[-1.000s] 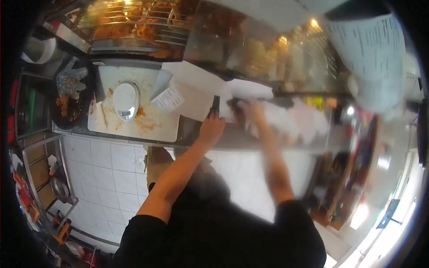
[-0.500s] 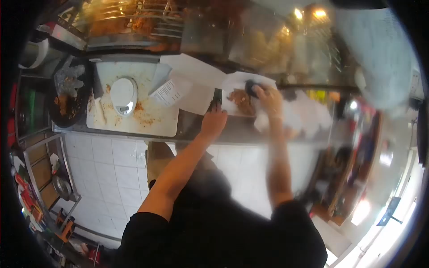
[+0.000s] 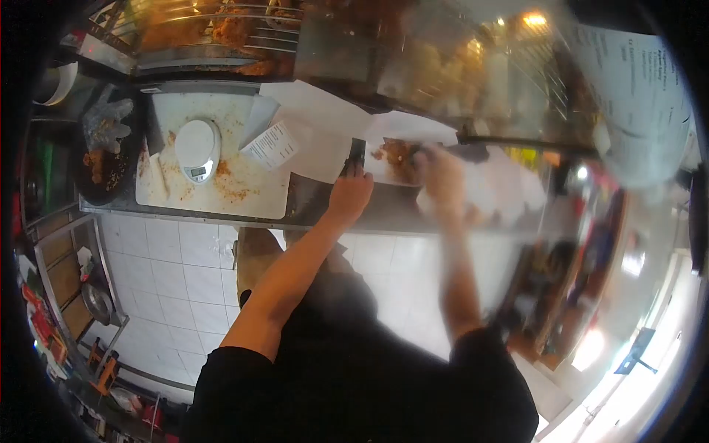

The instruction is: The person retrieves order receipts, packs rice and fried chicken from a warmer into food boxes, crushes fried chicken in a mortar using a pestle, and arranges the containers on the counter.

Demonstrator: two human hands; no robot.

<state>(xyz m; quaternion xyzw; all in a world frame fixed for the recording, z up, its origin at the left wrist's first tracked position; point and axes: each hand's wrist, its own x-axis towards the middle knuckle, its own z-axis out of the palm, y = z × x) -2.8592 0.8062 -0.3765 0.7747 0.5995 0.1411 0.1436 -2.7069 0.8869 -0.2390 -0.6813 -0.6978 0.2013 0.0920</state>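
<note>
Brown chopped food (image 3: pixel 397 156) lies on a sheet of white paper (image 3: pixel 425 127) on the counter. My right hand (image 3: pixel 443 177), smeared by motion, is at the right side of the food, closed on a dark rounded object (image 3: pixel 421 158) whose kind I cannot make out. My left hand (image 3: pixel 351 193) is at the left edge of that paper. Its fingers are curled against a dark, narrow flat object (image 3: pixel 356 150), mostly hidden at its lower end. Left of it lies another white sheet (image 3: pixel 317 111) and a printed white label (image 3: pixel 272 146).
A white cutting board (image 3: pixel 251 184) with brown crumbs bears a round kitchen scale (image 3: pixel 196 145). Further left stands a dark pan (image 3: pixel 92 188) holding a clear plastic glove (image 3: pixel 109 125). Crumpled white paper (image 3: pixel 502 184) lies at right. A glass display case (image 3: pixel 354 52) rises behind the counter.
My right hand has come down slightly and blurred, with the dark object now mostly hidden. My left hand stays by the dark flat object. The whole view has shifted a little.
</note>
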